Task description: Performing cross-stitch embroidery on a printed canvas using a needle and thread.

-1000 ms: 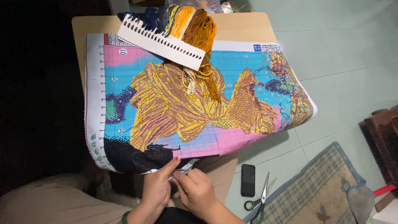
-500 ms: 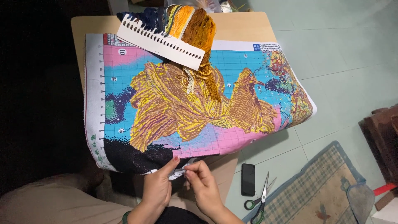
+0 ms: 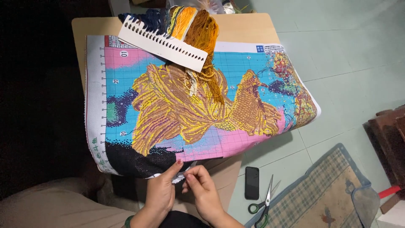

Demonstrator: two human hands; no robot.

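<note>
Left hand (image 3: 162,192): at near edge of cloth (image 3: 190,109), thumb and forefinger pinched on the hem, other fingers curled under.
Right hand (image 3: 202,190): just beside the left, fingertips pressed narrow together as on a needle or thread; too small to tell which.
Working spot: bottom edge of cloth, on the border between black patch (image 3: 135,158) and pink part.
Cloth position: spread over a small table (image 3: 249,29), near edge hanging toward the lap, far right corner folded down over the table side.
Done, by judgement: large golden fish (image 3: 181,109) in the middle looks fully stitched; black patch at near left, dark patch at left and coloured cluster at right also filled.
Left, by judgement: much of pink and blue background appears only printed grid, not yet covered; white margin bare.
Stage, by judgement: main figures finished, background remaining, so perhaps about the middle of the work.
Floor, right of lap: black phone (image 3: 252,182), green-handled scissors (image 3: 263,202), checked mat (image 3: 320,190).
Far end of table: white thread card (image 3: 162,42) with bundles of orange, brown and dark threads (image 3: 198,29), lying on the cloth top.
</note>
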